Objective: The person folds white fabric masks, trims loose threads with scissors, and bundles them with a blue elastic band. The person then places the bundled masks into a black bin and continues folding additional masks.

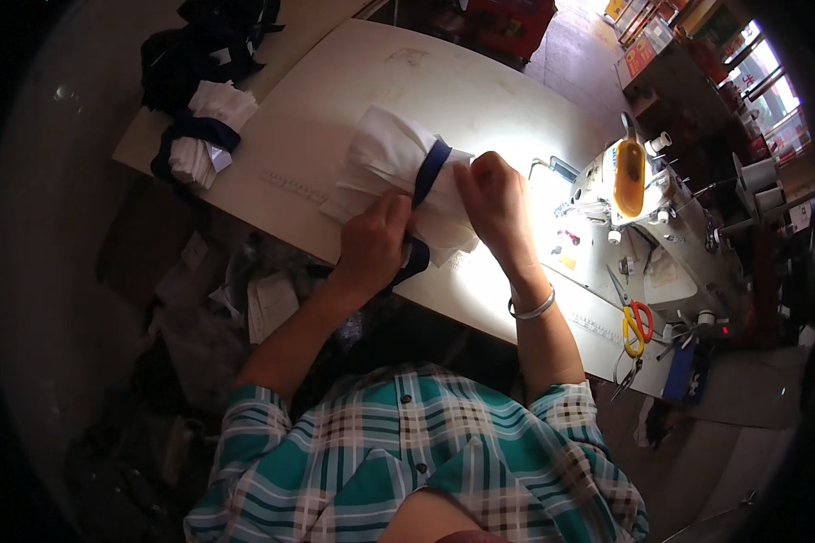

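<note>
A folded bundle of white cloth lies on the pale tabletop in front of me, with a navy fabric strip across it. My left hand is closed at the near side of the bundle, gripping the navy strip where it runs beneath the fingers. A dark end of the strip hangs below that hand at the table edge. My right hand is curled against the right side of the white cloth, under the bright lamp light. Its fingertips are turned away, so what they pinch is hidden.
A sewing machine stands to the right, thread spools behind it. Scissors with red and yellow handles and thread snips lie near its front. Another white bundle, bound in navy, and dark cloth sit at the far left.
</note>
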A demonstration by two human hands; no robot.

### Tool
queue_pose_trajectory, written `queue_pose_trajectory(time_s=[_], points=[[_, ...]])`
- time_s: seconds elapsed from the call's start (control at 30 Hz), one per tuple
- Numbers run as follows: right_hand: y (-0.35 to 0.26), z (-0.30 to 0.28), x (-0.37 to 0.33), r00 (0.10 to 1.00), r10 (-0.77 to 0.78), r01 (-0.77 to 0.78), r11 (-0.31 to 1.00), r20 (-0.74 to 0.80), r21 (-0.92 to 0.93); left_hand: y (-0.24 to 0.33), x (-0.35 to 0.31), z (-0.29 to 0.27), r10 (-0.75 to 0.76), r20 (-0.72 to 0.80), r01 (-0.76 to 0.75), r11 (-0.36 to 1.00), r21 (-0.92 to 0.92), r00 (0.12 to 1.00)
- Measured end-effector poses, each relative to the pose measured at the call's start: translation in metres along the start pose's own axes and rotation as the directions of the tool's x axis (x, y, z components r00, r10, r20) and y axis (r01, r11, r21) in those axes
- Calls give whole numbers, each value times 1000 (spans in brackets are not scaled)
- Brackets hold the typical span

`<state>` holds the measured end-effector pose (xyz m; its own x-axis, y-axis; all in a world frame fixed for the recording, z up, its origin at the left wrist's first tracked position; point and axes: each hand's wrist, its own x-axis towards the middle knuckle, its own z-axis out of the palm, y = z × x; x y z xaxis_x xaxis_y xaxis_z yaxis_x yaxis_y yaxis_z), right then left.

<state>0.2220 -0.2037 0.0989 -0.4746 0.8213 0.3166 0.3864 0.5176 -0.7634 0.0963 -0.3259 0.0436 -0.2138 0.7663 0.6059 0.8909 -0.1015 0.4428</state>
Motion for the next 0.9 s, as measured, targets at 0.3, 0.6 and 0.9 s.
queue_pose_trajectory(time_s=[0.3,0.6,0.9], points=[[7,-19,-16,991,79,-119,900,111,419,2,-3,6,-75,-69,74,997,-17,995],[30,-19,-31,993,4,-40,947,114,318,-1,1,5,-278,-116,234,925,-298,953],[-9,0,78,787,-452,392,892,420,225,-6,-5,5,-304,-90,251,893,-374,948]])
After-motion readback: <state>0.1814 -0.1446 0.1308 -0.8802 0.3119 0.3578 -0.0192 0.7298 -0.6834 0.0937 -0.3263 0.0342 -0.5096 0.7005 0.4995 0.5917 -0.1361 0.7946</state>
